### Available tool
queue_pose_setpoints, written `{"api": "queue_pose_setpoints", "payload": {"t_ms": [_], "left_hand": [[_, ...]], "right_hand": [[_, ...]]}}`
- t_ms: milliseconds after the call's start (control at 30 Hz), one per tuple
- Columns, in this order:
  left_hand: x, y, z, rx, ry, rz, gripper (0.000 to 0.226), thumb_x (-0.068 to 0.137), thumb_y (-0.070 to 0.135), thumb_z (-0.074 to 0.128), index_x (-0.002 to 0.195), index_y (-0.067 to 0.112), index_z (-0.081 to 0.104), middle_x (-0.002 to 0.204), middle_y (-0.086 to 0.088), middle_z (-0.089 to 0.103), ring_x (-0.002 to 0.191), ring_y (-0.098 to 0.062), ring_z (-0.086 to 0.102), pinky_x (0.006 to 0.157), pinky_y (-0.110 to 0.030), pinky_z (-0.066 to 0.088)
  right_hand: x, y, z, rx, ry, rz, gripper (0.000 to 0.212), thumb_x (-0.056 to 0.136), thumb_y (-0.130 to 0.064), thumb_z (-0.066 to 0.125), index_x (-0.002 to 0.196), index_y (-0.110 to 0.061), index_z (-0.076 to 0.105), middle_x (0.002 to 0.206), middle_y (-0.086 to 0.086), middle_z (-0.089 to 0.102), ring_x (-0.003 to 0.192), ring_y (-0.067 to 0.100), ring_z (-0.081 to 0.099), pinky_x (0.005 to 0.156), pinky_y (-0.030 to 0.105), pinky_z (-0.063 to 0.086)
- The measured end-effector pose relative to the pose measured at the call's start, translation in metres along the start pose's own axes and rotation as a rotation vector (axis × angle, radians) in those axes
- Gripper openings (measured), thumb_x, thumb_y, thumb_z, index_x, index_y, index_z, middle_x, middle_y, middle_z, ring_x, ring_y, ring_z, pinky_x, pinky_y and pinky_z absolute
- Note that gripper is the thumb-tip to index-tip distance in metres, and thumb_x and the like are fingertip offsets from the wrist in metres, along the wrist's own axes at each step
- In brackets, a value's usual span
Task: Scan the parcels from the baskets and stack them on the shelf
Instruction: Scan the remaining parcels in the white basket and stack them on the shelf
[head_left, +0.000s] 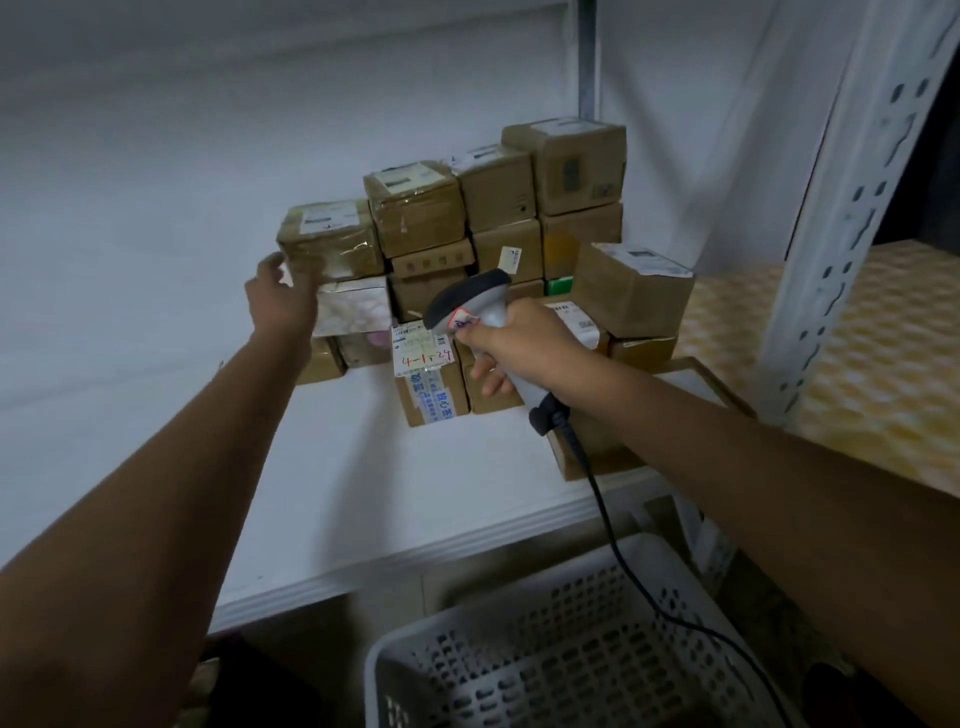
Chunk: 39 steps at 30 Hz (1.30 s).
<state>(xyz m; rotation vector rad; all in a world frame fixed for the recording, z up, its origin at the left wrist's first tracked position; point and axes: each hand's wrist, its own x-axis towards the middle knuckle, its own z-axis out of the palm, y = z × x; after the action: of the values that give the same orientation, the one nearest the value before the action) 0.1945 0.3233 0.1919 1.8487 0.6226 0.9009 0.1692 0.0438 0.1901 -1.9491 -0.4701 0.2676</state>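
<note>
A stack of several brown cardboard parcels stands on the white shelf. My left hand reaches out to the left end of the stack and touches the side of a taped parcel on top there, fingers relaxed. My right hand grips the handle of a grey barcode scanner, its head pointing left and up in front of the parcels. The scanner's black cable hangs down toward a white perforated basket below the shelf.
A labelled parcel marked in red stands at the front of the stack. A flat brown box lies at the shelf's right edge. A white perforated metal upright stands to the right, with a yellow patterned shelf board beyond it.
</note>
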Motion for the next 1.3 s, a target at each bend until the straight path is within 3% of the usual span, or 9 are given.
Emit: {"api": "queue_pose_setpoints", "payload": {"t_ms": [200, 300, 433, 667, 800, 1000, 1133, 1200, 1300], "left_hand": [[-0.123, 0.006, -0.033, -0.259, -0.197, -0.027, 0.041, 0.091, -0.003, 0.055, 0.128, 0.012, 0.061, 0.122, -0.004, 0.066, 0.104, -0.017, 0.067, 0.081, -0.026, 0.056], [-0.212, 0.005, -0.035, -0.313, -0.317, 0.001, 0.031, 0.095, -0.005, 0.053, 0.12, 0.011, 0.063, 0.117, -0.007, 0.067, 0.101, -0.017, 0.067, 0.087, -0.026, 0.057], [-0.305, -0.038, -0.024, -0.221, -0.475, -0.004, 0.032, 0.099, 0.0, 0.052, 0.105, 0.026, 0.07, 0.119, -0.002, 0.07, 0.107, -0.015, 0.069, 0.091, -0.028, 0.056], [-0.398, -0.155, 0.046, 0.024, -0.776, -0.386, 0.027, 0.1, 0.0, 0.053, 0.092, 0.021, 0.068, 0.103, -0.008, 0.069, 0.089, -0.02, 0.065, 0.083, -0.033, 0.053], [-0.427, -0.215, 0.083, 0.181, -0.901, -0.585, 0.022, 0.099, 0.002, 0.053, 0.102, 0.019, 0.069, 0.112, -0.009, 0.066, 0.089, -0.024, 0.063, 0.08, -0.034, 0.052], [-0.459, -0.278, 0.119, 0.387, -1.128, -0.674, 0.02, 0.099, 0.005, 0.057, 0.1, 0.022, 0.067, 0.115, -0.019, 0.065, 0.092, -0.026, 0.06, 0.082, -0.04, 0.05], [-0.468, -0.301, 0.153, 0.53, -1.222, -0.713, 0.028, 0.101, 0.013, 0.056, 0.128, 0.01, 0.062, 0.126, -0.017, 0.062, 0.094, -0.024, 0.057, 0.085, -0.037, 0.05], [-0.472, -0.303, 0.171, 0.584, -1.272, -0.71, 0.034, 0.101, 0.018, 0.057, 0.134, 0.012, 0.058, 0.134, -0.016, 0.058, 0.097, -0.023, 0.058, 0.085, -0.033, 0.048], [-0.482, -0.306, 0.194, 0.642, -1.358, -0.665, 0.047, 0.102, 0.026, 0.056, 0.147, 0.014, 0.046, 0.152, -0.009, 0.042, 0.127, -0.028, 0.052, 0.101, -0.033, 0.045]], "right_hand": [[-0.065, 0.012, -0.009, 0.027, -0.131, -0.016, 0.037, 0.095, -0.034, 0.061, 0.111, 0.0, 0.064, 0.075, 0.01, 0.072, 0.057, 0.019, 0.067, 0.051, 0.025, 0.05], [-0.107, 0.037, -0.022, -0.079, -0.247, -0.036, 0.034, 0.095, -0.034, 0.062, 0.113, -0.006, 0.064, 0.075, 0.011, 0.073, 0.056, 0.02, 0.068, 0.051, 0.028, 0.051], [-0.155, 0.077, -0.04, -0.35, -0.459, 0.032, 0.029, 0.095, -0.032, 0.063, 0.077, -0.01, 0.068, 0.059, 0.001, 0.071, 0.051, 0.012, 0.066, 0.061, 0.027, 0.055], [-0.177, 0.182, -0.049, -0.53, -0.536, 0.146, 0.038, 0.097, -0.037, 0.059, 0.085, -0.002, 0.07, 0.066, 0.003, 0.073, 0.056, 0.013, 0.07, 0.065, 0.027, 0.06], [-0.17, 0.235, -0.046, -0.461, -0.513, 0.223, 0.032, 0.096, -0.038, 0.06, 0.086, -0.009, 0.067, 0.074, 0.008, 0.073, 0.057, 0.015, 0.069, 0.06, 0.026, 0.057], [-0.153, 0.295, -0.044, -0.457, -0.497, 0.359, 0.042, 0.095, -0.048, 0.058, 0.077, -0.011, 0.065, 0.057, 0.001, 0.066, 0.05, 0.012, 0.065, 0.06, 0.024, 0.054], [-0.135, 0.319, -0.045, -0.475, -0.44, 0.463, 0.042, 0.095, -0.049, 0.058, 0.077, -0.011, 0.055, 0.066, 0.009, 0.066, 0.058, 0.018, 0.063, 0.056, 0.027, 0.051], [-0.125, 0.324, -0.047, -0.53, -0.471, 0.489, 0.038, 0.097, -0.043, 0.056, 0.079, -0.009, 0.052, 0.071, 0.01, 0.061, 0.072, 0.026, 0.063, 0.068, 0.033, 0.054], [-0.12, 0.323, -0.052, -0.595, -0.536, 0.509, 0.03, 0.099, -0.029, 0.051, 0.104, -0.001, 0.062, 0.089, 0.011, 0.06, 0.087, 0.028, 0.06, 0.083, 0.037, 0.053]]}}
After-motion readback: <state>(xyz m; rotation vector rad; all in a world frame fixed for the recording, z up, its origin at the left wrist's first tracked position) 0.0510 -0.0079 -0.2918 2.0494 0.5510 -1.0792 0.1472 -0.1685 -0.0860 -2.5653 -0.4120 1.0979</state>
